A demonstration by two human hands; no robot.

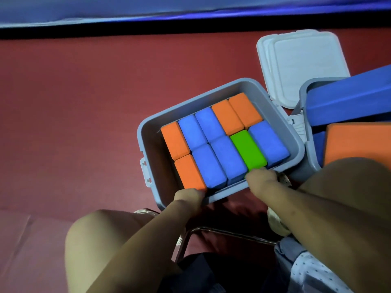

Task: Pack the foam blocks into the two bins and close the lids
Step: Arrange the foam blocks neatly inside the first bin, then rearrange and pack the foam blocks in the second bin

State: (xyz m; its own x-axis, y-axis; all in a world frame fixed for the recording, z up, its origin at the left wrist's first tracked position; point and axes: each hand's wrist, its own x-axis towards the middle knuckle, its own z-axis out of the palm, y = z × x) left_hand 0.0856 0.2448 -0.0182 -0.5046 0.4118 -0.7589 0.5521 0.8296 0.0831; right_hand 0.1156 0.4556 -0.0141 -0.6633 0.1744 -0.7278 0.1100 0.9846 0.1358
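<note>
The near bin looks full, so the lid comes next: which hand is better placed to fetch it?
Probably the right hand: the white lid lies beyond the bin's far right corner, on that hand's side. The left hand grips the near rim, farther away.

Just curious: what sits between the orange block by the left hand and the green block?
Two blue blocks side by side, between orange block and green block, seen from the head camera.

Both hands (pixel 261 180) grip the near rim of the block-filled bin (pixel 294 142).
</note>
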